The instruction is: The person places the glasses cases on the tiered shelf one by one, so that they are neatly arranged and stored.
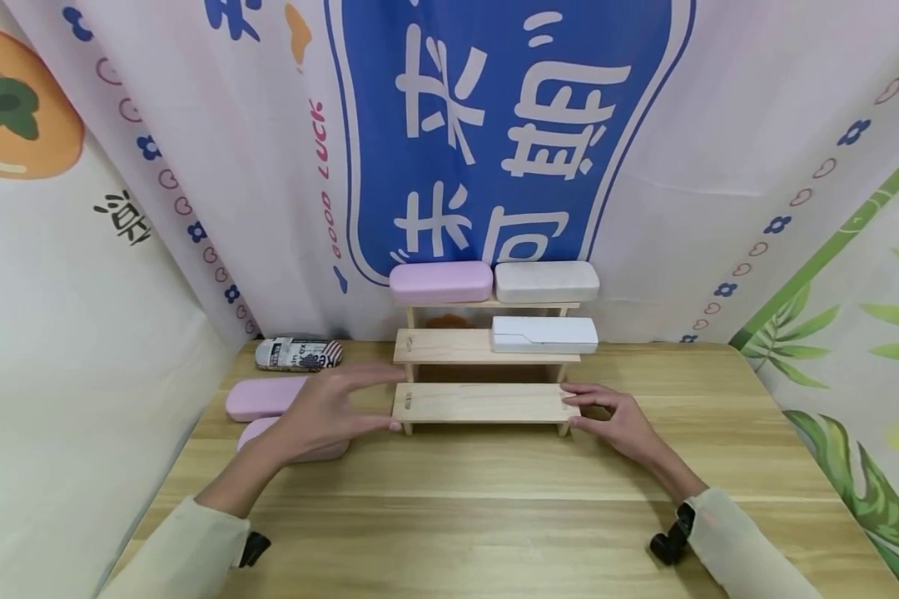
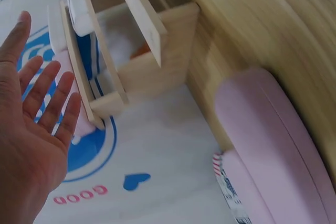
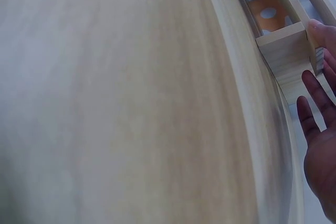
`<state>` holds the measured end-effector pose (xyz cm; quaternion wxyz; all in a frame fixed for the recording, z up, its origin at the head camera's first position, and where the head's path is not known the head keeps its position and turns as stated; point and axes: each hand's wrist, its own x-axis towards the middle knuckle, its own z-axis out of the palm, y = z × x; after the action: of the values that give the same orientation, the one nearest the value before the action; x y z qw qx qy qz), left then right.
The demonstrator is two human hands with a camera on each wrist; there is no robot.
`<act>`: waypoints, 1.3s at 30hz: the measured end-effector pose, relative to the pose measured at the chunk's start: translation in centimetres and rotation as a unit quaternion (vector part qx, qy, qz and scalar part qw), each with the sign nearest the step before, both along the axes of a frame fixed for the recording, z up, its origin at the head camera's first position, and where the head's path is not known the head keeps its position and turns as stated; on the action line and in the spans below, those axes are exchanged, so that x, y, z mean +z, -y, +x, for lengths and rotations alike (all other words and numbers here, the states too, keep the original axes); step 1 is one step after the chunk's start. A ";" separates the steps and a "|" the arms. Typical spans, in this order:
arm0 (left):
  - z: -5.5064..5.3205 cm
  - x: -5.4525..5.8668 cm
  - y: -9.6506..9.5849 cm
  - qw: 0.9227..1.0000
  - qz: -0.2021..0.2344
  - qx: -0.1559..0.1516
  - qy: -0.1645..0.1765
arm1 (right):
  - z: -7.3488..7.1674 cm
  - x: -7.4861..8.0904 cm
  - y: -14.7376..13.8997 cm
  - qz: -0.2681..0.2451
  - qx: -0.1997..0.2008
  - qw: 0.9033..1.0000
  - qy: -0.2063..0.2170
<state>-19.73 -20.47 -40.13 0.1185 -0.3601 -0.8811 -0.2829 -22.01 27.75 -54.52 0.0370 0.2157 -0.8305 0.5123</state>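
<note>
A three-tier wooden step rack [image 1: 487, 403] stands against the back curtain. On its top tier sit a pink glasses case [image 1: 440, 283] and a pale grey-white glasses case [image 1: 547, 282]; a white glasses case [image 1: 543, 334] lies at the right of the middle tier. The right hand [image 1: 616, 423] grips the right end of the bottom tier, thumb at the front edge, fingers over the board. At the rack's left end, the left hand [image 1: 328, 416] is held with fingers straight and spread; in the left wrist view its palm shows nothing held.
Left of the rack, a printed case [image 1: 298, 353] and a pink case [image 1: 264, 398] lie on the wooden table [image 1: 487, 516]. Another pink case [image 2: 273, 140] lies in front, partly hidden by the left forearm in the head view. A printed curtain [image 1: 644, 225] hangs behind.
</note>
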 end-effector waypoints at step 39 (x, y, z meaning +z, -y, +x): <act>0.5 -4.8 10.0 0.999 -0.016 0.032 0.012 | 0.0 -0.1 0.2 0.002 -0.006 1.000 0.008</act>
<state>-19.28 -30.51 -44.94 0.1115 -0.3298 -0.8980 -0.2689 -22.01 27.56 -54.62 0.0330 0.2068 -0.8331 0.5120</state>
